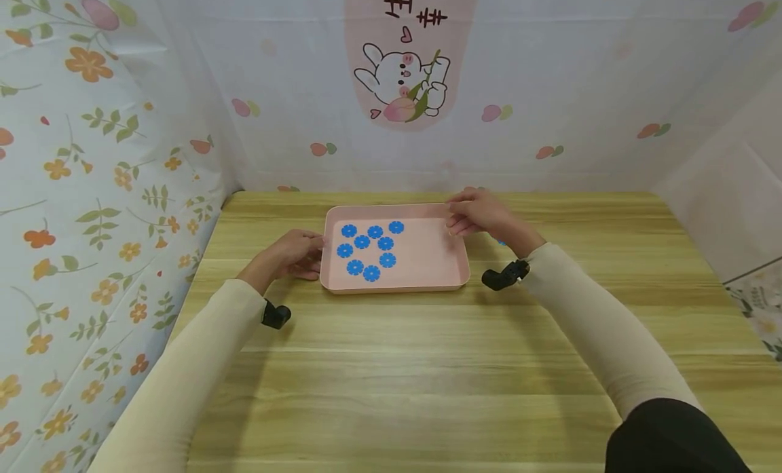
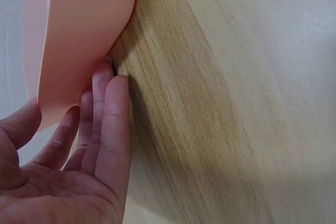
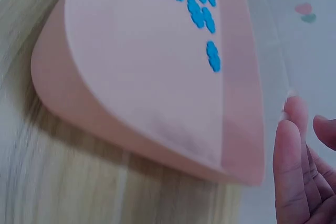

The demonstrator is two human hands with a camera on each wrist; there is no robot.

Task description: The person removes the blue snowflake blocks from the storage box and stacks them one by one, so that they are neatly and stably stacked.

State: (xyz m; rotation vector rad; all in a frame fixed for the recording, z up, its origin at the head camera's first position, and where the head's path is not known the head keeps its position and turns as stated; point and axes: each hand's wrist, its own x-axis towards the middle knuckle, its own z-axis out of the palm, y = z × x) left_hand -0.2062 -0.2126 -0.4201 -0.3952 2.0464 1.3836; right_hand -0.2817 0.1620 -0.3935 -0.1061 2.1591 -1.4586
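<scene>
A pink tray (image 1: 427, 256) holds several blue flower-shaped discs (image 1: 371, 273), mostly in its left half. At the tray's left end is my left hand (image 1: 293, 254); in the left wrist view the thumb of that hand (image 2: 68, 177) touches the tray wall (image 2: 79, 30), with the fingers extended low beside it. Over the tray's back right corner is my right hand (image 1: 479, 214), fingers extended. The right wrist view has this hand (image 3: 310, 171) just off the tray's corner (image 3: 244, 174), thumb and fingers apart, holding nothing.
Part of a blue piece (image 1: 502, 242) shows on the wooden table (image 1: 391, 364) beneath the right wrist. Behind the table hangs a white printed cloth (image 1: 293, 72), and a floral cloth (image 1: 91, 222) hangs at the left. Each wrist wears a black device.
</scene>
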